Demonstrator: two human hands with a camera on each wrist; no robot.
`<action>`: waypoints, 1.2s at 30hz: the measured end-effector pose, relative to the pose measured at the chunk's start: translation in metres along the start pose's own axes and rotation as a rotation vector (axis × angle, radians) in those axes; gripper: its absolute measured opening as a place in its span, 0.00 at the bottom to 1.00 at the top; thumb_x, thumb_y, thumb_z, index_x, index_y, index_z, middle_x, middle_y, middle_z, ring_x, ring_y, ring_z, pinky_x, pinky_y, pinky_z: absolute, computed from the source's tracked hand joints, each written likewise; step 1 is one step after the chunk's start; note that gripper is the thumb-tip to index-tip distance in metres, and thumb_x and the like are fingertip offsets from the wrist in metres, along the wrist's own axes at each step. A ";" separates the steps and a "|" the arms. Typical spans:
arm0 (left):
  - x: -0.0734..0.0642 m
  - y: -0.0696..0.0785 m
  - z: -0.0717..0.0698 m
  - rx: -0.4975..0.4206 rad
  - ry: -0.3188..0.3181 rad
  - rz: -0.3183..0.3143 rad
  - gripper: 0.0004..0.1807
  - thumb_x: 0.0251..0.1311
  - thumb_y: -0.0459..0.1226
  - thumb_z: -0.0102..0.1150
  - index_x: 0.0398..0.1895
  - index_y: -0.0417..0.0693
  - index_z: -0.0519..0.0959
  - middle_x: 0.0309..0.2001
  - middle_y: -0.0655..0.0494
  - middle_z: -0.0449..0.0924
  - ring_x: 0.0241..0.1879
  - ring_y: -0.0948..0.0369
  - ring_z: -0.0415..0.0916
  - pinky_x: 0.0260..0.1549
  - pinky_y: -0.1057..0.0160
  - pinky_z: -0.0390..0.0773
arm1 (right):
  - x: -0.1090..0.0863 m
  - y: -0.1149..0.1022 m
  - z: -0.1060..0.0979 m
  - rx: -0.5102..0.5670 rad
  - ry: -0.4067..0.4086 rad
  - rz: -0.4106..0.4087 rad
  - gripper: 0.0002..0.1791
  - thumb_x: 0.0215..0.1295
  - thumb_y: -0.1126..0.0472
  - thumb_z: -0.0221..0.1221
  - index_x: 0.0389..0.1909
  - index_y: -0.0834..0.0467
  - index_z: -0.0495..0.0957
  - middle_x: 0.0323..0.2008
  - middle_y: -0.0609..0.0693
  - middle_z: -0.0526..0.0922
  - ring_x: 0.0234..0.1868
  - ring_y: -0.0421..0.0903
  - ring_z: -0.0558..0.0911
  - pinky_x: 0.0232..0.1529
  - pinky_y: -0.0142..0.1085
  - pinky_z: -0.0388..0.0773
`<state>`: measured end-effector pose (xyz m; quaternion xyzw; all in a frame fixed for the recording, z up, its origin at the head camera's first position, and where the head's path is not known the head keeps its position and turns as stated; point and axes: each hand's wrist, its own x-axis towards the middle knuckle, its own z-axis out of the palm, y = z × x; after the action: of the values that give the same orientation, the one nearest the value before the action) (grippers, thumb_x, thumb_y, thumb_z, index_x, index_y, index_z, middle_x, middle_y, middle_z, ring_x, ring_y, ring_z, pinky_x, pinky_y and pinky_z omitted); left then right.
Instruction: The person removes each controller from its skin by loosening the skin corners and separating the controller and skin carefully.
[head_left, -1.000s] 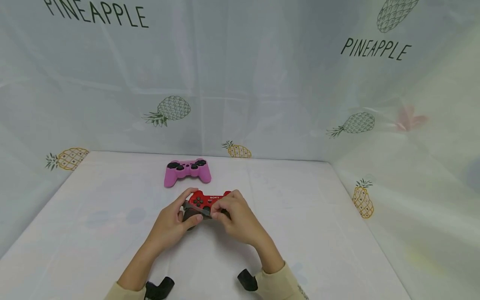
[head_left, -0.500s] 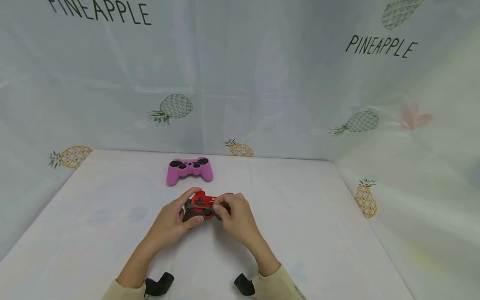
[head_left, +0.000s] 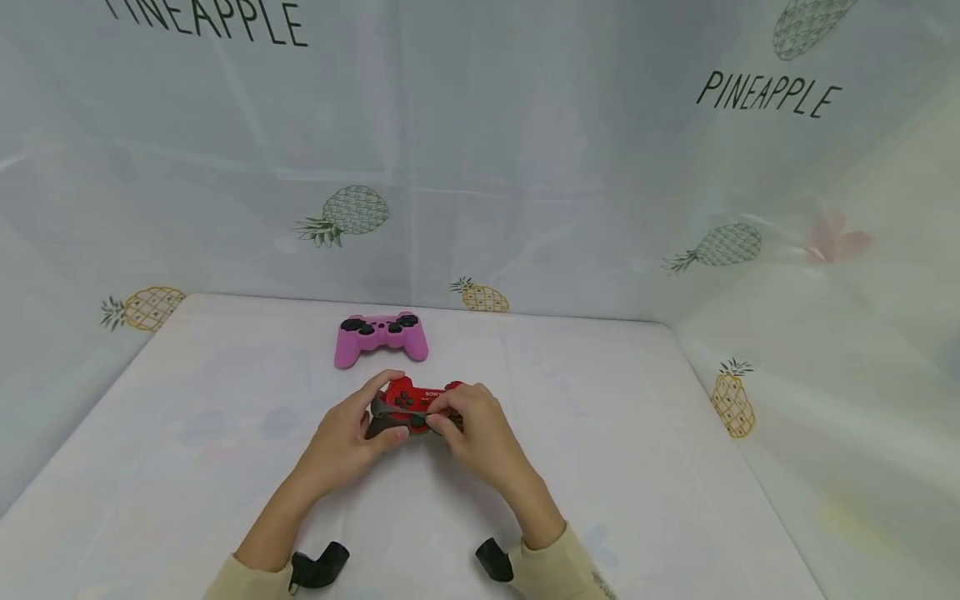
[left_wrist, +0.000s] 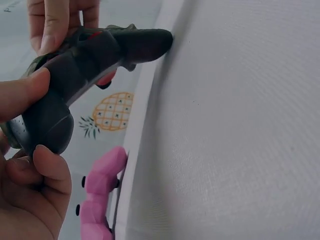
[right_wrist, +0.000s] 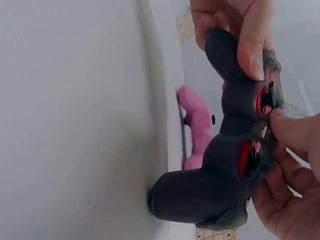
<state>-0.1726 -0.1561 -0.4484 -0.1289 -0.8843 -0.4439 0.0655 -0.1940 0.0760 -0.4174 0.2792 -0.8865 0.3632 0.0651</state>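
Note:
A red game controller [head_left: 405,387] marked SONY lies between my hands, with a dark grey, flexible-looking cover [head_left: 381,423] over its handles and near side. Part of its red top, with the direction buttons, shows above the cover's edge. My left hand [head_left: 347,446] grips the left handle, its thumb on the cover. With thumb and forefinger, my right hand [head_left: 480,433] pinches the cover's edge near the middle of the controller. In the right wrist view, red rings around the sticks show through openings in the cover [right_wrist: 182,195]. The right handle is mostly hidden in the head view.
Behind the red controller lies a pink controller [head_left: 381,336] with black buttons, near the table's back edge. White cloth covers the table [head_left: 600,433]. A pineapple-printed curtain [head_left: 525,167] hangs behind and at the sides. Black devices [head_left: 321,567] sit at both wrists.
My right fingertips have moved slightly up and across the controller's face, with the cover's edge between them. My left hand keeps its grip. The head view has shifted a little.

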 end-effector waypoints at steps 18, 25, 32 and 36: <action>-0.004 0.006 0.000 -0.039 -0.026 -0.062 0.39 0.62 0.51 0.76 0.75 0.70 0.68 0.20 0.59 0.64 0.19 0.66 0.58 0.19 0.65 0.61 | 0.001 -0.007 0.002 0.099 0.053 -0.073 0.06 0.69 0.65 0.70 0.34 0.53 0.83 0.34 0.42 0.80 0.40 0.41 0.73 0.42 0.36 0.72; -0.003 0.007 -0.004 -0.042 -0.014 -0.152 0.39 0.63 0.52 0.75 0.76 0.74 0.68 0.18 0.58 0.61 0.19 0.64 0.57 0.19 0.64 0.59 | 0.000 0.001 -0.001 -0.131 0.018 -0.238 0.04 0.69 0.60 0.70 0.35 0.51 0.85 0.36 0.41 0.83 0.42 0.43 0.74 0.49 0.38 0.74; -0.002 0.008 -0.002 -0.094 -0.008 -0.199 0.40 0.64 0.50 0.75 0.76 0.77 0.66 0.18 0.57 0.62 0.19 0.63 0.59 0.18 0.63 0.61 | -0.003 0.000 -0.006 -0.277 0.018 -0.248 0.03 0.69 0.55 0.71 0.37 0.49 0.89 0.38 0.39 0.86 0.45 0.43 0.74 0.49 0.42 0.73; -0.002 0.007 0.000 -0.119 0.002 -0.198 0.40 0.64 0.47 0.76 0.75 0.79 0.67 0.19 0.56 0.62 0.20 0.63 0.59 0.19 0.63 0.61 | -0.002 -0.003 -0.004 -0.352 0.099 -0.218 0.04 0.64 0.54 0.76 0.34 0.47 0.90 0.36 0.38 0.87 0.41 0.42 0.75 0.42 0.40 0.72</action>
<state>-0.1689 -0.1518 -0.4433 -0.0441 -0.8648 -0.4999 0.0143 -0.1906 0.0780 -0.4133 0.3398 -0.8965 0.2066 0.1953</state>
